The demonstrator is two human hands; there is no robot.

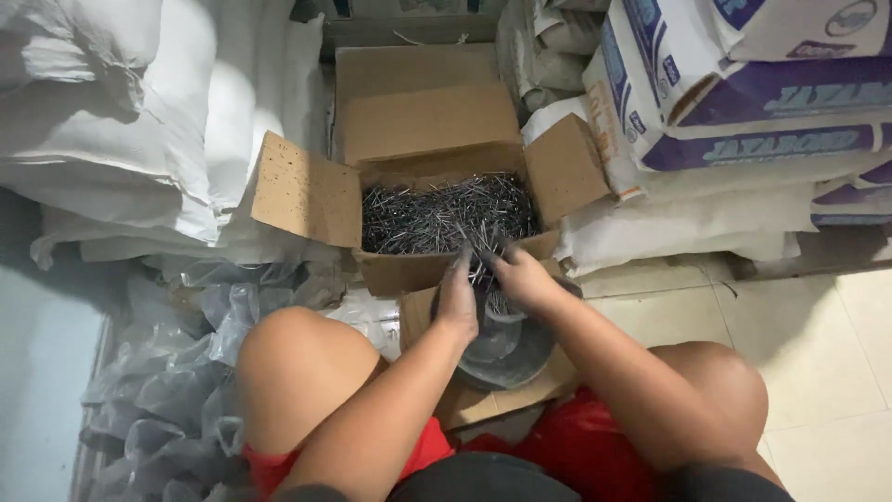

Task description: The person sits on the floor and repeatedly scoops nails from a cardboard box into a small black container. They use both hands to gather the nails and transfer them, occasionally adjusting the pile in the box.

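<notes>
Both hands pinch small bunches of nails: the left hand (pixel 457 296) and the right hand (pixel 522 277) close together over a round dark metal pan (pixel 506 349). Behind them sits one open cardboard box (pixel 307 191) heaped with loose steel nails (pixel 446 216). Clear plastic bags (pixel 177 372) lie left, stacked sacks (pixel 743 121) right.

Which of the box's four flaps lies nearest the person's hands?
The front flap, folded down toward the person. Both the left hand and right hand work just over it, while the side flaps and back flap spread away.
</notes>
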